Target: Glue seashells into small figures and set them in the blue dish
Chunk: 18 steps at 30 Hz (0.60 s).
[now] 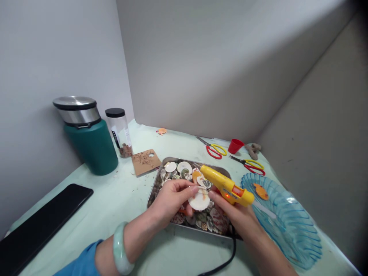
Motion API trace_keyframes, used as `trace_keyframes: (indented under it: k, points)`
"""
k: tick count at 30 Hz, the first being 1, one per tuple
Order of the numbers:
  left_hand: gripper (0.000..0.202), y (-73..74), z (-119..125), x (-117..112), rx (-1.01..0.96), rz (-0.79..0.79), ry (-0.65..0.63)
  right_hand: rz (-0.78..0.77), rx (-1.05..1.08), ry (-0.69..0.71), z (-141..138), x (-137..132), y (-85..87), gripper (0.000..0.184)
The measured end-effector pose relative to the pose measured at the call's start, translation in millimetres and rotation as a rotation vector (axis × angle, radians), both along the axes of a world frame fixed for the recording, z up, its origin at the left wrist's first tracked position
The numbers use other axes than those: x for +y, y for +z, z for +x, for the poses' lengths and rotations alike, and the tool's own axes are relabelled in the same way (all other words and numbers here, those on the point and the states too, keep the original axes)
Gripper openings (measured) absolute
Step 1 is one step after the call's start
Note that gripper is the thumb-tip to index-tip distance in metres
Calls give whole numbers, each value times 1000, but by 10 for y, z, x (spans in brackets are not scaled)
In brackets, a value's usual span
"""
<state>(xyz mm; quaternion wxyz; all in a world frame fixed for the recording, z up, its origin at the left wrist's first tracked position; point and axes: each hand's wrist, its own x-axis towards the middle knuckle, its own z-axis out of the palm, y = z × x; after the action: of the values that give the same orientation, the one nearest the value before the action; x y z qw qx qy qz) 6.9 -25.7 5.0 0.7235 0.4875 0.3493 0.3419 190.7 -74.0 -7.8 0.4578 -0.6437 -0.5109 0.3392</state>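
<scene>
Fingers (189,191) of the left hand (169,197) pinch a white shell (199,202), frame centre; right hand (237,214) grips glue gun (220,181); apparent gluing step next calls for steadiness.

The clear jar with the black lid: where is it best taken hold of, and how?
Probably around the middle of the clear jar, below the black lid, coming from the right: it is slim and round, and the wider green flask stands close on its left. Avoid the lid; its tightness cannot be seen.

The glue gun (218,180) is smooth plastic, the tray (223,171) metal, the held shell (199,202) matt
</scene>
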Motion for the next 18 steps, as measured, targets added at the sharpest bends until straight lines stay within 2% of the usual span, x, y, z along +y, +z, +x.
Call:
trace_keyframes:
  k: [7, 14, 18]
  points:
    - [31, -4, -17, 15, -9, 38, -23, 6, -2, 33, 24, 8, -8, 35]
    - [30, 8, -1, 5, -8, -2, -21, 44, 7, -18, 13, 53, 12, 32]
    - [28, 32, -45, 70, -29, 35, 112, 146, -19, 20, 19, 37, -28, 28]
